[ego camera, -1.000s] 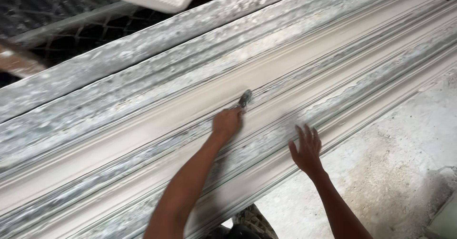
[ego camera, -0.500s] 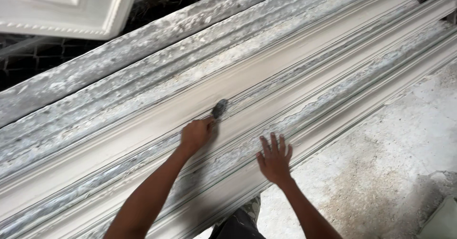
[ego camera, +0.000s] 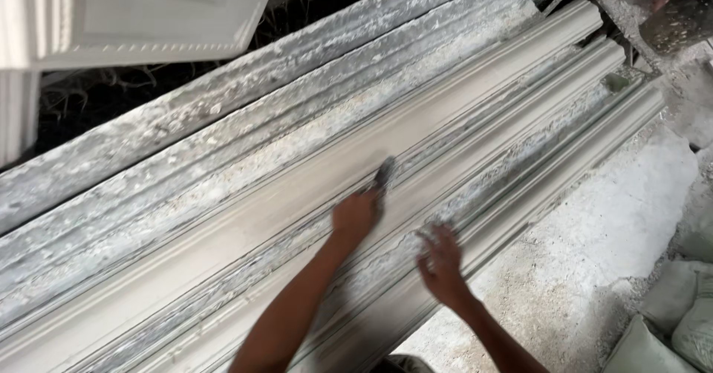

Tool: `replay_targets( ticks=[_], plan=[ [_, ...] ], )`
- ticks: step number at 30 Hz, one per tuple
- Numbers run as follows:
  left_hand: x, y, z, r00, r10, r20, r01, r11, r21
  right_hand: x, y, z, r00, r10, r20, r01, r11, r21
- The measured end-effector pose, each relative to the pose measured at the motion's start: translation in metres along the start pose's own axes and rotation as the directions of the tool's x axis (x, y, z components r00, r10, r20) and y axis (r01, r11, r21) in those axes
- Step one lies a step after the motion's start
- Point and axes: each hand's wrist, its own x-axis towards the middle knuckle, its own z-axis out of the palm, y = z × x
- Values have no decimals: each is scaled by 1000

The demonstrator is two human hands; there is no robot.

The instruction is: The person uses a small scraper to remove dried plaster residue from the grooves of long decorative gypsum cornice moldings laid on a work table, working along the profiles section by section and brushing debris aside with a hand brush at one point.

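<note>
Left hand (ego camera: 355, 217) fisted around small brush (ego camera: 382, 174), bristles on long plaster moulding (ego camera: 223, 224). Right hand (ego camera: 442, 263) spread, blurred, just beside. Grey sacks (ego camera: 679, 313) lower right.

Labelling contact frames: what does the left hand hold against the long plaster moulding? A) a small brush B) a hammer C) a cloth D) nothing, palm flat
A: the left hand grips a small brush whose dark tip lies on the pale plaster moulding; the right hand is open, fingers spread.
</note>
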Motion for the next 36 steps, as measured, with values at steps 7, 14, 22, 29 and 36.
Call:
replay_targets(
  ticks=[7, 14, 22, 29, 36],
  plan=[
    [-60, -33, -58, 997, -78, 26, 70, 972, 223, 0, 146, -62, 978, 182, -100, -183, 983, 6],
    [122, 118, 57, 999, 1, -44, 6, 988, 157, 64, 255, -88, 988, 133, -81, -125, 988, 93],
    [172, 180, 81, 1000, 20, 0, -19, 926, 378, 132, 412, -141, 998, 25, -56, -24, 999, 22],
    [97, 105, 46, 994, -100, -34, 105, 923, 369, 171, 473, -136, 999, 4, 43, 3, 984, -177],
    [253, 263, 155, 989, -20, -146, 51, 975, 218, 175, 459, -144, 994, 43, 105, -24, 984, -179]
  ],
)
